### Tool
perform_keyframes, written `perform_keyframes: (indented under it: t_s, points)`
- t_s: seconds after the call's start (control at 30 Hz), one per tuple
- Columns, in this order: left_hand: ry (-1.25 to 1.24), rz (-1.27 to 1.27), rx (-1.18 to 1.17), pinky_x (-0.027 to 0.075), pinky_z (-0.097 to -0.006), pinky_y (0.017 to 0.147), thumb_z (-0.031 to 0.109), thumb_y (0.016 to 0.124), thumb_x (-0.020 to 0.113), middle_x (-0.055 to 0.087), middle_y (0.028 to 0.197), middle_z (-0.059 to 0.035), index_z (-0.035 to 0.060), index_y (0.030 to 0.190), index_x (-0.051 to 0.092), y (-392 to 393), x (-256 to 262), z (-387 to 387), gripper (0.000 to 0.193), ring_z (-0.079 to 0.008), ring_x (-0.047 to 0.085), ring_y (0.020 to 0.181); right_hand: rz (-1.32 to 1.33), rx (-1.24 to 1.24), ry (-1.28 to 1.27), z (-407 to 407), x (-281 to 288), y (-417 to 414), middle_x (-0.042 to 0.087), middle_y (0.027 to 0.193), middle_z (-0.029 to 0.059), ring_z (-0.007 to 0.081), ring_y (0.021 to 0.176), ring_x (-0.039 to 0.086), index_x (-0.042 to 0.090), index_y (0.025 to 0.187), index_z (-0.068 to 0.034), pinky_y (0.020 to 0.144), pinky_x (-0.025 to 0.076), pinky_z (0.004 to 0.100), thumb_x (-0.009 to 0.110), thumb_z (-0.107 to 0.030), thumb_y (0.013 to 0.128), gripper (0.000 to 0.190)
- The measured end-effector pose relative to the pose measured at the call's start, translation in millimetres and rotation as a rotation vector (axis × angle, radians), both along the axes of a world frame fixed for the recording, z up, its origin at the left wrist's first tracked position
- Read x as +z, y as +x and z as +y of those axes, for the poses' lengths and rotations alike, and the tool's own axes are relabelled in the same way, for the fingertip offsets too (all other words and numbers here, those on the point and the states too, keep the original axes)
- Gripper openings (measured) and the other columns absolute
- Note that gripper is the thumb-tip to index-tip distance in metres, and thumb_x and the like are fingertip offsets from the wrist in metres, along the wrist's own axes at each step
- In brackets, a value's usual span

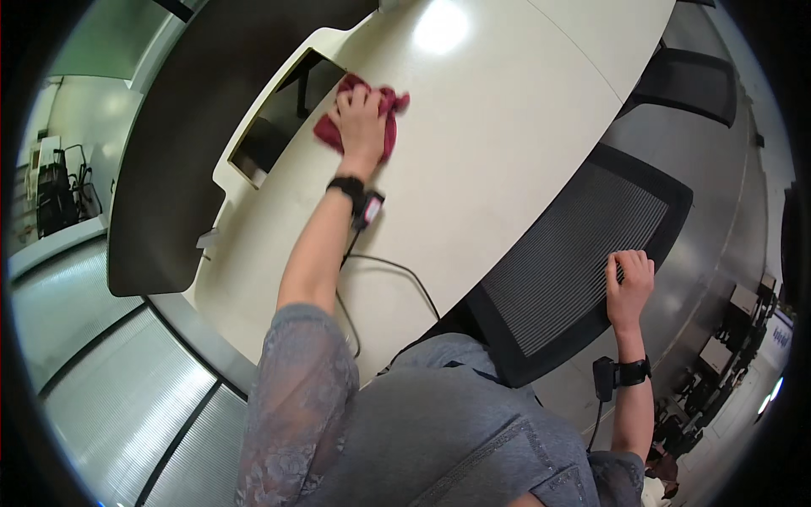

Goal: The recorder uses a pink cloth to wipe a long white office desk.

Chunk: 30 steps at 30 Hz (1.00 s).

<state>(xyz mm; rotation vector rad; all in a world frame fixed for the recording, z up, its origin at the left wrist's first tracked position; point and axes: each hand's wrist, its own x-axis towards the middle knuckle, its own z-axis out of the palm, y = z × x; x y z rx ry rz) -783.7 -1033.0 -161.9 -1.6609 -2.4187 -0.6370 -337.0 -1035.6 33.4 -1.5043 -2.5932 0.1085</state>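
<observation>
A dark red cloth (328, 133) is bunched on the cream tabletop (469, 158), beside the rectangular cutout. My left hand (362, 123) presses on it from above, fingers spread and bent over the fabric. My right hand (630, 282) is over the outer edge of a black mesh chair back (570, 253). Its fingers are curled; whether they grip the frame or only hover above it cannot be made out. Each wrist wears a black strap with a small device and a cable.
The cutout (285, 120) opens through the table beside a dark panel (165, 158). A thin black cable (393, 261) loops over the tabletop near my left forearm. Another black chair (687, 85) stands farther along the table. Ribbed translucent panels (133, 405) line the left side.
</observation>
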Motion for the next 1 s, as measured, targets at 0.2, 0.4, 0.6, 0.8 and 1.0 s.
perform_keyframes:
  t_s: [0.2,0.4,0.6,0.8,1.0]
  points:
    - [-0.053,-0.187,-0.173,0.032,-0.0462,0.096,0.01,0.072,0.073,0.055,0.106,-0.004,0.0131,0.095,0.064,65,21,-129,0.025,-0.0264,0.048,0.108,-0.006,0.01,0.002,2,5,3,0.057,0.078,0.007,0.0246,0.079,0.054,0.057,0.078,-0.003,0.071,0.039,0.0361,0.065,-0.004,0.08,0.008]
    - [-0.099,-0.087,-0.107,0.034,-0.0482,0.093,0.013,0.075,0.073,0.053,0.113,-0.0057,0.0144,0.103,0.063,25,15,-61,0.03,-0.0301,0.046,0.112,0.003,0.011,-0.002,1,5,4,0.056,0.077,0.0074,0.0248,0.077,0.053,0.057,0.078,-0.003,0.07,0.038,0.0359,0.065,-0.003,0.08,0.008]
    - [-0.024,0.11,0.118,0.036,-0.0499,0.09,0.021,0.081,0.07,0.054,0.116,-0.0053,0.0201,0.108,0.064,-29,0,75,0.027,-0.0326,0.046,0.114,0.003,-0.008,-0.008,1,3,2,0.057,0.078,0.0074,0.0249,0.077,0.053,0.057,0.079,-0.003,0.07,0.038,0.036,0.065,-0.002,0.079,0.008]
    - [-0.025,-0.078,-0.091,0.032,-0.0511,0.098,0.013,0.071,0.076,0.052,0.119,-0.0065,0.0135,0.107,0.062,17,8,-10,0.038,-0.0324,0.044,0.116,0.018,0.0,-0.01,1,6,0,0.056,0.078,0.0077,0.0249,0.077,0.053,0.057,0.079,-0.002,0.072,0.039,0.0359,0.065,-0.003,0.08,0.008]
    - [-0.131,-0.214,-0.317,0.036,-0.049,0.097,0.008,0.062,0.078,0.054,0.117,-0.0073,0.0124,0.103,0.063,86,29,-148,0.044,-0.0305,0.047,0.118,-0.003,0.02,-0.005,2,3,2,0.056,0.078,0.0083,0.0254,0.078,0.053,0.056,0.079,-0.002,0.071,0.038,0.0362,0.064,-0.003,0.08,0.009]
